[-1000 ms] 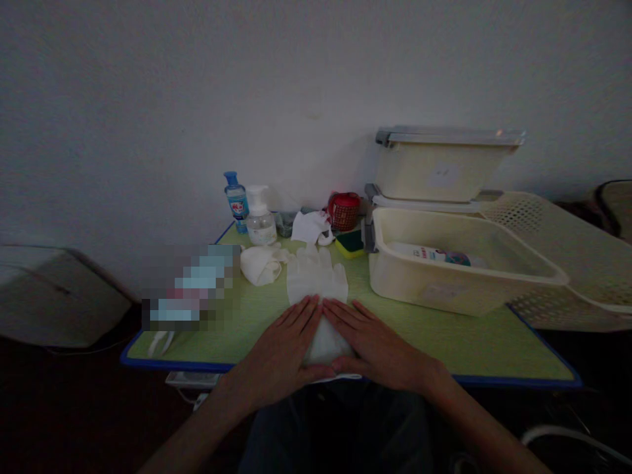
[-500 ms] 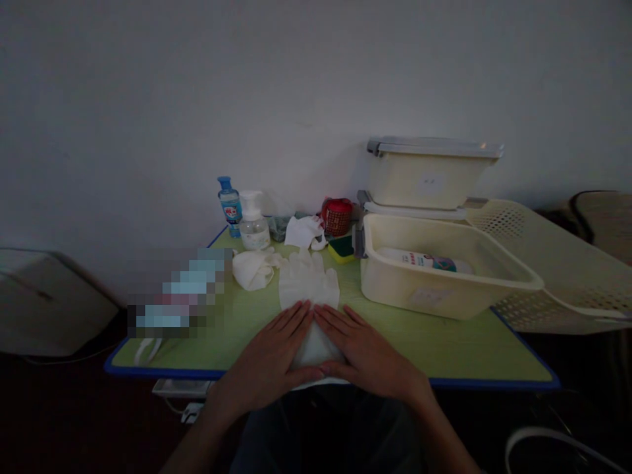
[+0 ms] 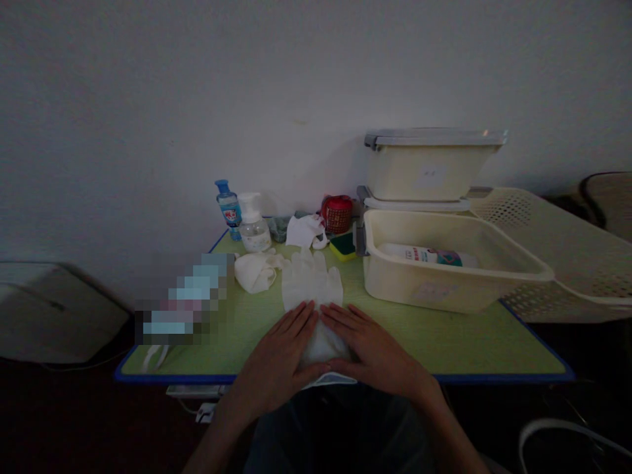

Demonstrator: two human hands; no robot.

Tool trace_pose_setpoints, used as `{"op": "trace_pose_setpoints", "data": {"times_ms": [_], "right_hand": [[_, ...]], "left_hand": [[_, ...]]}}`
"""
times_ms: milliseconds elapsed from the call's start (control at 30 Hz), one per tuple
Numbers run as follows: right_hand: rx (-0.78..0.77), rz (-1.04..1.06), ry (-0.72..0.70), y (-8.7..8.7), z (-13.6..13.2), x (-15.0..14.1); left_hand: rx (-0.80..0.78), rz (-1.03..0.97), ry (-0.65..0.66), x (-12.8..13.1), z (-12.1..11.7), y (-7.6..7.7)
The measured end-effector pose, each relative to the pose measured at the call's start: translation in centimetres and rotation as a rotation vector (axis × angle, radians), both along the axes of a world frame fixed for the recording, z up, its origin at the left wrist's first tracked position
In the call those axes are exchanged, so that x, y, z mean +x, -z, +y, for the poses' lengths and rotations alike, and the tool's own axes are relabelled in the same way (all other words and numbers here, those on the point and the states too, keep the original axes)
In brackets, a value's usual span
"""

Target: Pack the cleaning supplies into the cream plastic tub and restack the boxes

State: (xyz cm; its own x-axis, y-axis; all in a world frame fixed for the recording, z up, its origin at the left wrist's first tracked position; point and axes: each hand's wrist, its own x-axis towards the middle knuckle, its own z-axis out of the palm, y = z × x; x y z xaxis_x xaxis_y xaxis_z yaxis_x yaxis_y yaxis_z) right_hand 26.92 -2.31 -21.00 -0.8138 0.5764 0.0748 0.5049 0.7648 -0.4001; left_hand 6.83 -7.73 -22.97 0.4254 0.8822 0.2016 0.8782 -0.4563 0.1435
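Observation:
A white rubber glove (image 3: 312, 284) lies flat on the green table (image 3: 444, 336), its fingers pointing away from me and its cuff at the near edge. My left hand (image 3: 279, 359) and my right hand (image 3: 371, 349) both lie flat on the cuff end, fingers stretched out, fingertips almost meeting. A second white glove (image 3: 254, 270) sits crumpled just left of the flat one.
At the back stand a blue bottle (image 3: 228, 207), a pump bottle (image 3: 253, 227), a white cloth (image 3: 303, 231), a red mesh cup (image 3: 338, 213) and a sponge (image 3: 342, 245). On the right are an open cream tub (image 3: 444, 280) holding a tube, a lidded box (image 3: 429, 164) and a perforated basket (image 3: 563, 253).
Both hands stay flat on the glove; only the view has shifted slightly.

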Motion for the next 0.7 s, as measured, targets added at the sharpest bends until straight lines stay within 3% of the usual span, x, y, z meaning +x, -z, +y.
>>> {"op": "trace_pose_setpoints", "data": {"times_ms": [433, 567, 700], "right_hand": [[0.023, -0.045, -0.007, -0.3, -0.3, 0.2], [0.059, -0.089, -0.057, -2.0, 0.4, -0.3], [0.204, -0.053, -0.086, -4.1, 2.5, -3.3]], "left_hand": [[0.099, 0.036, -0.067, 0.3, -0.1, 0.2], [0.062, 0.038, -0.068, 0.3, -0.2, 0.1], [0.017, 0.023, -0.050, 0.3, -0.2, 0.0]]}}
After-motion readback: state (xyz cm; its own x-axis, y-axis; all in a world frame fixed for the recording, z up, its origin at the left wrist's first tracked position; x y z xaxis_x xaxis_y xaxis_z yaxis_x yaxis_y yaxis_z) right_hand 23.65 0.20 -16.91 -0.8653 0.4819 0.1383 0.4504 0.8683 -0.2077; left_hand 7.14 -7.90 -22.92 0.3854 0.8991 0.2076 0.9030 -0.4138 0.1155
